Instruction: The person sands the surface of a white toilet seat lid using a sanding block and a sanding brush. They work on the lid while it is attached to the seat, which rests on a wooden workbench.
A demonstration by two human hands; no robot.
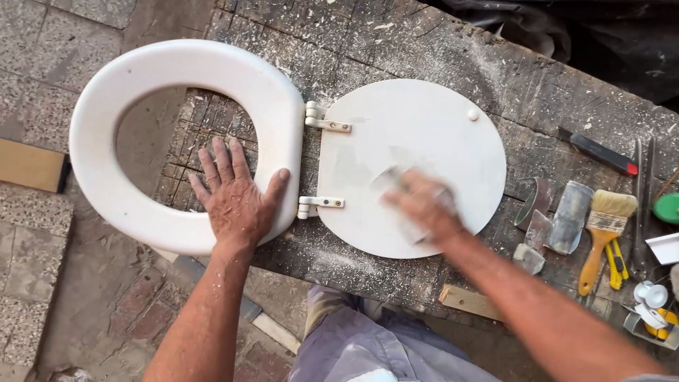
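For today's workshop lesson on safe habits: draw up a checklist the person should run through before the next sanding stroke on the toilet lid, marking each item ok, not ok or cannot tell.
1. Left hand pressed flat on the seat ring, holding it down: ok.
2. Right hand on the lid: ok.
3. What that hand grips: cannot tell, blurred.
4. Both hinges joined: ok.
5. Ring fully on the workbench: not ok, it overhangs the edge.
6. Scrapers and paintbrush apart from the lid: ok.

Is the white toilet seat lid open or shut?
Open. The round white lid lies flat on the dusty wooden workbench, swung out beside the white plastic seat ring, joined only at two white hinges.
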